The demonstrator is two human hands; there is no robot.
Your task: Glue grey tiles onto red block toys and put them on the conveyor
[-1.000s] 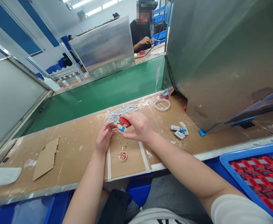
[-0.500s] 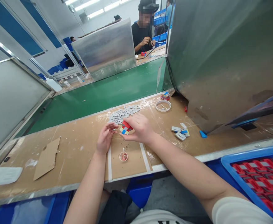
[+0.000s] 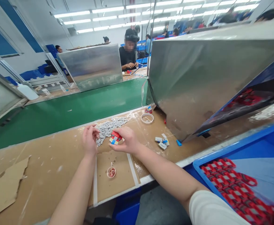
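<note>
My right hand (image 3: 127,139) grips a small block (image 3: 115,137) with red, grey, yellow and blue patches, thumb below and fingers above. Left of it, my left hand (image 3: 89,137) hangs loosely curled, fingers apart, by the left edge of a pile of flat grey pieces (image 3: 111,125). I make out nothing in that hand. Nearer me on the cardboard-covered bench (image 3: 118,187) stands a small cup (image 3: 111,172) of reddish contents with a thin stick in it.
To the right lie a white ring (image 3: 147,118), several small grey, yellow and blue blocks (image 3: 162,146) and a large metal panel (image 3: 188,81). A blue crate (image 3: 199,167) holds rows of red pieces. Cut cardboard (image 3: 7,189) lies left. Beyond the green strip (image 3: 85,103), a person (image 3: 127,56) sits working.
My left hand has drawn away from the block toward the left. My right hand keeps its hold on the block. The view has tilted up and turned right, showing more of the crate.
</note>
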